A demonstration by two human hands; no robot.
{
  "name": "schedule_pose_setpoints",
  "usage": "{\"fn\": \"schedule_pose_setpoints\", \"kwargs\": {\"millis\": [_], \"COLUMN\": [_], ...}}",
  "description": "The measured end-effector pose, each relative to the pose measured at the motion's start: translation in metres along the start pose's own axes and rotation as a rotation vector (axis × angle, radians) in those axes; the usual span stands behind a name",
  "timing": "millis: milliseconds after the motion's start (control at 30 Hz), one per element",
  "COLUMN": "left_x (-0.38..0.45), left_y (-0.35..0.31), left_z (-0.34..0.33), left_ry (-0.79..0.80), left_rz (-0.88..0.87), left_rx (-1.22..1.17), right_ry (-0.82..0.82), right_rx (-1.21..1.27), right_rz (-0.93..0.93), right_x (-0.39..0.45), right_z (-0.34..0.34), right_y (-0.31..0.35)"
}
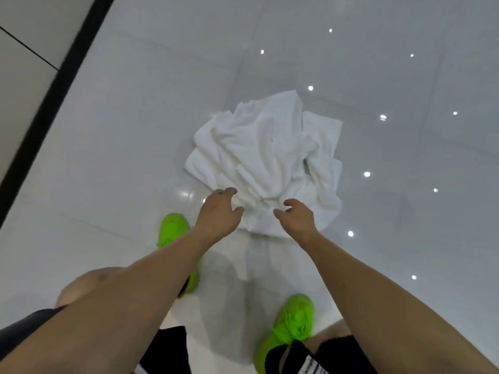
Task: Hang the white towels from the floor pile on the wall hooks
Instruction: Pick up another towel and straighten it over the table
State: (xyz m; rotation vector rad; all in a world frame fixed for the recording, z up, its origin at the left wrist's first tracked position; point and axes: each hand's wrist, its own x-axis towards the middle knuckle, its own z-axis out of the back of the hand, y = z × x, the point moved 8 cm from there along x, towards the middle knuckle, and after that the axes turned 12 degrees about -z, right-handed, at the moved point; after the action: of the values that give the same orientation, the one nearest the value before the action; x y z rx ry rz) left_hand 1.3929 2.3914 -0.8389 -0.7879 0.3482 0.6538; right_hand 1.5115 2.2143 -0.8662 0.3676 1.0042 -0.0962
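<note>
Near: two green shoes [293,318] on the glossy white floor [108,157]. Left hand [218,211] and right hand [295,217], fingers loosely curled and grasping nothing, hover at the near edge of the crumpled white towels [266,155], piled mid-floor.

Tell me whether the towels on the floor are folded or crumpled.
Crumpled: the towels lie in a loose, creased heap with corners sticking out.

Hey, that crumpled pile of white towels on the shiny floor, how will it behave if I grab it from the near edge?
The crumpled pile of white towels looks floppy: its folds suggest it will drape and sag, not lift as one piece. Overlapping layers suggest one towel may drag others along. The glossy white tiled floor probably lets the cloth slide. The left hand and right hand hover with fingers loosely curled.
</note>
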Motion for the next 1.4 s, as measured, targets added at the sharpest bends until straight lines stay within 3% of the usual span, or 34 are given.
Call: {"fn": "schedule_pose_setpoints", "kwargs": {"millis": [233,333,467,633,800,967,1100,1233,1400], "left_x": [0.116,0.122,0.1,0.054,-0.008,-0.07,-0.118,-0.181,-0.248], "left_y": [0.08,0.082,0.055,-0.026,-0.139,-0.267,-0.361,-0.444,-0.523], "left_z": [-0.083,-0.093,-0.066,0.017,0.117,0.231,0.303,0.356,0.399], "left_ry": [0.073,0.107,0.132,0.106,0.049,-0.155,-0.243,-0.323,-0.257], "left_rz": [-0.013,-0.014,-0.026,-0.094,-0.221,-0.321,-0.374,-0.471,-0.62], "left_rx": [0.007,0.007,0.011,0.024,0.013,-0.088,-0.176,-0.313,-0.432], "right_ry": [-0.09,-0.173,-0.099,-0.019,0.083,0.147,0.101,0.014,0.105], "right_rx": [0.506,0.517,0.537,0.588,0.711,0.716,0.793,0.766,0.717], "right_rz": [-0.088,-0.092,-0.07,-0.019,0.1,0.257,0.349,0.318,0.4], "right_x": [0.16,0.171,0.121,0.011,-0.12,-0.253,-0.333,-0.392,-0.471], "right_z": [-0.037,-0.036,-0.029,0.022,0.114,0.227,0.316,0.383,0.421], "right_y": [0.008,0.009,0.019,0.055,0.122,0.181,0.187,0.166,0.155]}}
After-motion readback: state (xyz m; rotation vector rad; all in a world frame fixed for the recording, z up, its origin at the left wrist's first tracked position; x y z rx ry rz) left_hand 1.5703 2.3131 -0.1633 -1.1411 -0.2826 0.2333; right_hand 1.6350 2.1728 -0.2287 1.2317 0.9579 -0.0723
